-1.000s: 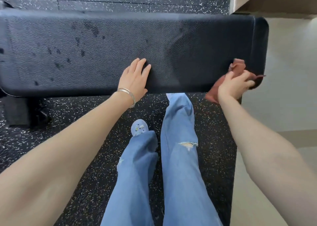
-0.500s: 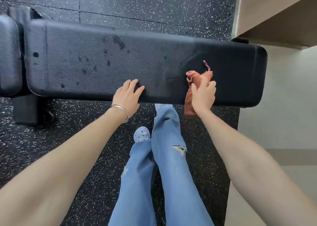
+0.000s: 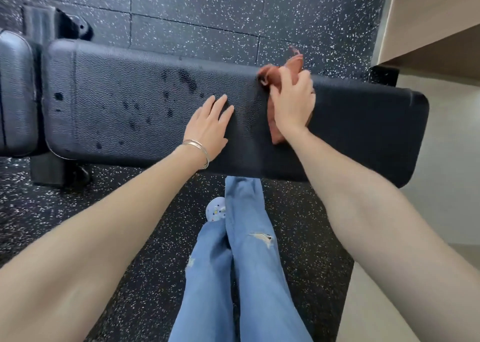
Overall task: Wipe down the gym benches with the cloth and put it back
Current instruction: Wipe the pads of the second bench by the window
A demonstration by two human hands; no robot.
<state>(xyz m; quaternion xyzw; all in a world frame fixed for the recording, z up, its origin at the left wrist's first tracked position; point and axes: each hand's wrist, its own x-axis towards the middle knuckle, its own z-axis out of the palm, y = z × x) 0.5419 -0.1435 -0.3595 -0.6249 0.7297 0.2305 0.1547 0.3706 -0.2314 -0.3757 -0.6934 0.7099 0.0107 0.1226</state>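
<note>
Here the right hand (image 3: 292, 103) clamps the bunched cloth (image 3: 283, 74) against the bench (image 3: 363, 123) for wiping pressure, while the flat, open-fingered left hand (image 3: 209, 126) braces the pad.

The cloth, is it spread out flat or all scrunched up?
Scrunched up: the reddish cloth bunches in folds under the right hand, which grips it on the black bench.

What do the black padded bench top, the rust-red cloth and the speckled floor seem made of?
Black padded bench top: probably vinyl or faux leather, pebbled grain, dull sheen. Rust-red cloth: soft fabric, crumpled in folds. Speckled floor: likely rubber tiles, white flecks, straight seams.
</note>
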